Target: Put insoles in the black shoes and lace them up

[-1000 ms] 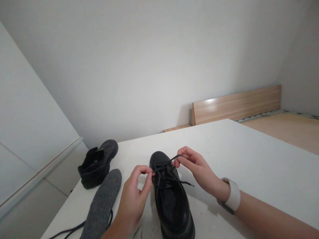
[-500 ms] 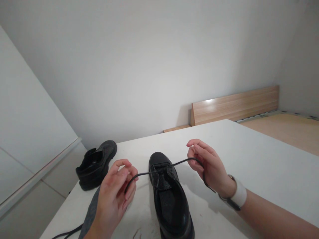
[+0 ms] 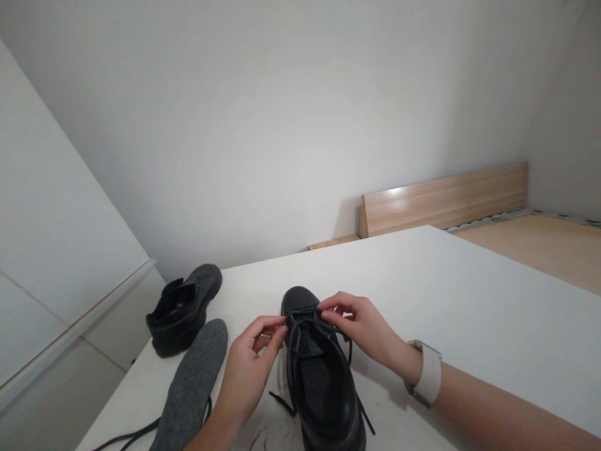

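Note:
A black lace-up shoe (image 3: pixel 328 401) stands on the white table in front of me, toe pointing away, its tongue and dark inside showing. My left hand (image 3: pixel 256 360) pinches the left edge of its lacing flap, thumb and fingertips closed there. On the opposite side, my right hand (image 3: pixel 359 322) has its thumb and index finger closed on the right flap by the front eyelets. Whether lace is caught in either pinch is hidden. The black shoelace (image 3: pixel 300 321) runs through the front of the shoe. Its loose ends hang down on both sides, one tip on each side.
A second black shoe (image 3: pixel 181 313) lies at the table's left edge. A grey felt insole (image 3: pixel 195 376) rests nearer me, beside my left forearm, with another black lace (image 3: pixel 136 433) under it. The white table (image 3: pixel 422 282) reaches toward a wooden headboard (image 3: pixel 446 197) and a bed.
Both hands have moved inward from holding the lace ends stretched out sideways. The lace ends were let go and now hang beside the shoe, and the fingers pinch its flaps.

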`<state>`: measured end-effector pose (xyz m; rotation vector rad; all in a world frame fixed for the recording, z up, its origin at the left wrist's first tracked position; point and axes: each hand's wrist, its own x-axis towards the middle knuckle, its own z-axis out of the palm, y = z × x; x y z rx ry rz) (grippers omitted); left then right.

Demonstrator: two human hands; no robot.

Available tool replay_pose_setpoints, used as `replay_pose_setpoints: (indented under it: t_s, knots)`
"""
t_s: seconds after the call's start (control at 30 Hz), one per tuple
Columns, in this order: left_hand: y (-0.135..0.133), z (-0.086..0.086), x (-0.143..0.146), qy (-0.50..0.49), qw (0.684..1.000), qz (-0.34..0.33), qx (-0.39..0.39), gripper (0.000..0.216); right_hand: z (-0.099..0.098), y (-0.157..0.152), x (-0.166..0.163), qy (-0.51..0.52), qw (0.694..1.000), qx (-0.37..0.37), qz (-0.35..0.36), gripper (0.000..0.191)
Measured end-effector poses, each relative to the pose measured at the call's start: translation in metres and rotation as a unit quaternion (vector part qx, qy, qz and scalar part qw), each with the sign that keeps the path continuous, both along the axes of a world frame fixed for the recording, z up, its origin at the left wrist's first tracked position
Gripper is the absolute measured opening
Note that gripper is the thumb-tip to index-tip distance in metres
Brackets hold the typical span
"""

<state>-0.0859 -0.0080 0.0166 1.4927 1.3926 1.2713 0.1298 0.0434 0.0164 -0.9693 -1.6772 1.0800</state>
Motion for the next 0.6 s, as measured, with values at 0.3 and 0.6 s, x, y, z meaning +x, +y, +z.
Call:
replay_pose_setpoints:
  t_s: [0.3,0.6]
  knots:
    - [-0.002,0.014,0.005,0.108,0.989,0.02,0.103,0.014,0.009,-0.008,-0.009,-0.009,0.996,0.093,-0.009,0.014]
    - [-0.003,0.016,0.003,0.089,0.991,0.0,0.097,0.014,0.014,-0.006,-0.005,-0.017,0.996,0.084,0.0,0.009]
